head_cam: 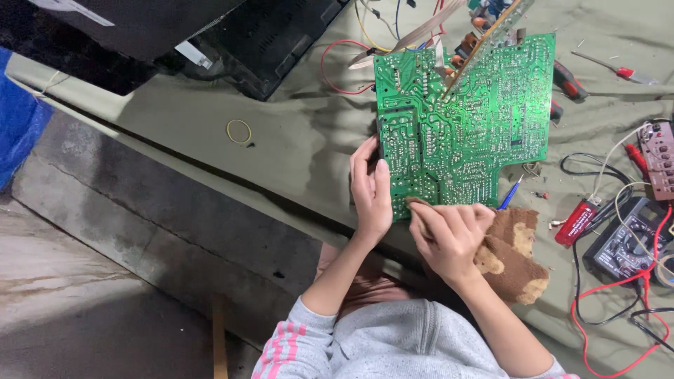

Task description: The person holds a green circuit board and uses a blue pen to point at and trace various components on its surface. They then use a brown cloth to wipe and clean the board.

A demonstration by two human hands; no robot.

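A large green circuit board (pixel 467 116) lies solder side up on a grey-green cloth (pixel 295 133). My left hand (pixel 371 191) grips the board's lower left edge, fingers curled over it. My right hand (pixel 449 235) presses a brown patterned rag (pixel 511 256) against the board's bottom edge, with a corner of the rag pinched under the fingertips. Wires (pixel 393 28) run from the board's far edge.
A black casing (pixel 210 35) sits at the top left. A rubber band (pixel 239 131) lies on the cloth. At the right are a multimeter (pixel 625 242) with red leads, a small red device (pixel 577 222), a red-handled screwdriver (pixel 618 69) and a small brown board (pixel 658 160).
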